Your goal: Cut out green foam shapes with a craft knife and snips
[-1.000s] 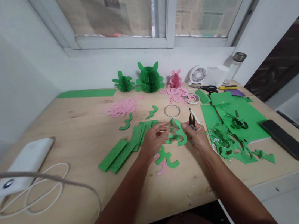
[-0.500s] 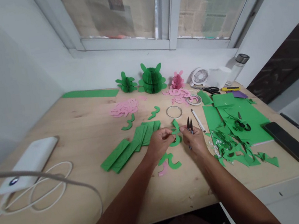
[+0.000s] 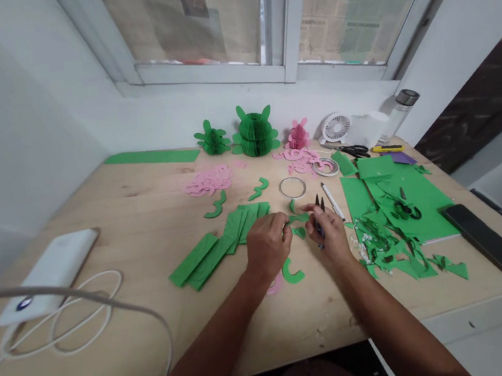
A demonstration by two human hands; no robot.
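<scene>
In the head view, the left hand (image 3: 265, 246) has its fingertips pinched together on a green piece (image 3: 300, 217), which lies across the gap between the hands, above the middle of the near part of the table (image 3: 146, 249); such an edge hold probably leaves most of the paper free to be turned. The right hand (image 3: 334, 237) is clamped on small scissors (image 3: 322, 204), blades slightly parted and pointing away from the person, likely carried in the palm so that the thumb and forefinger can help with the paper. Whether those fingers touch the piece, I cannot tell. A curved green cutout (image 3: 293, 273) and a pink cutout (image 3: 275, 284) lie just nearer the person, partly by the left hand. Green strips (image 3: 205, 260) fan out to the left and scraps (image 3: 392, 251) heap to the right, an arrangement that seems to part stock from waste, with the pen (image 3: 333, 202) within easy reach. Both forearms come in from the near edge and converge; the left hand is turned back-up, fingers curled inward, while the right is more side-on, its forefinger stretched towards the left.
</scene>
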